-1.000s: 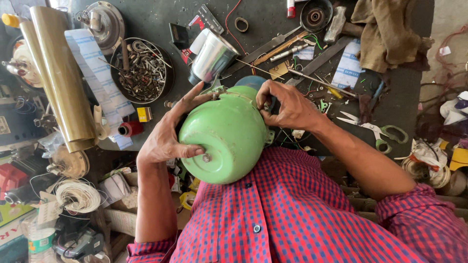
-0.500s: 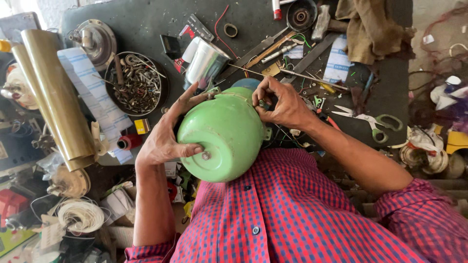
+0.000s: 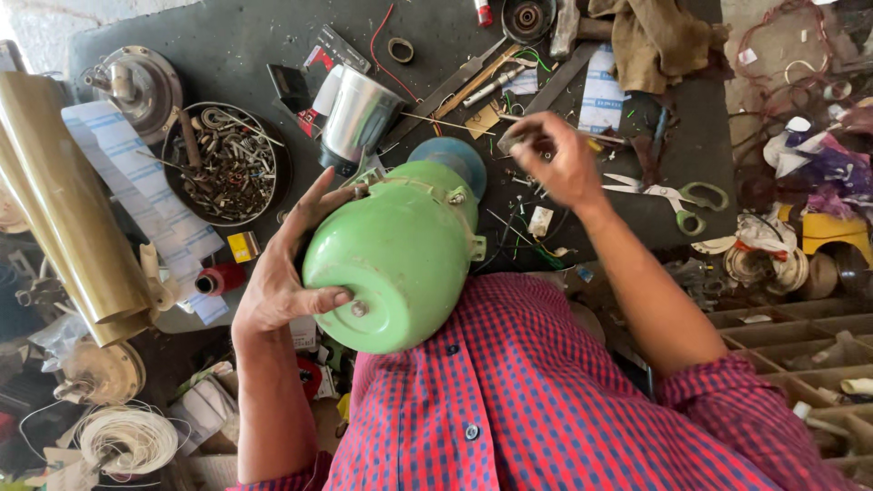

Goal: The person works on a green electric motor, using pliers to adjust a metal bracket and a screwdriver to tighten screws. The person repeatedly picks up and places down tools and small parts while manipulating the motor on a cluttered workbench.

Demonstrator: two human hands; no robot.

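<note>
A round green motor housing [image 3: 400,255] with a blue end cap [image 3: 455,159] rests against my red and blue checked shirt [image 3: 546,400]. My left hand [image 3: 282,273] grips its left side, thumb on the back near a screw and fingers spread toward the top. My right hand [image 3: 555,159] is off the housing, raised over the dark workbench [image 3: 227,45] to the right. Its fingertips pinch what looks like a small grey piece. Loose screws and wire bits lie just below that hand.
A shiny metal cup [image 3: 359,114] lies behind the housing, next to a dish of screws and springs [image 3: 227,164]. Green-handled scissors [image 3: 677,195], a brown cloth [image 3: 650,36], a brass tube [image 3: 55,200], a wire coil [image 3: 127,441] and a compartment tray [image 3: 800,345] surround me.
My right hand has left the top of the green housing and moved up and to the right over the bench. The left hand keeps its grip.
</note>
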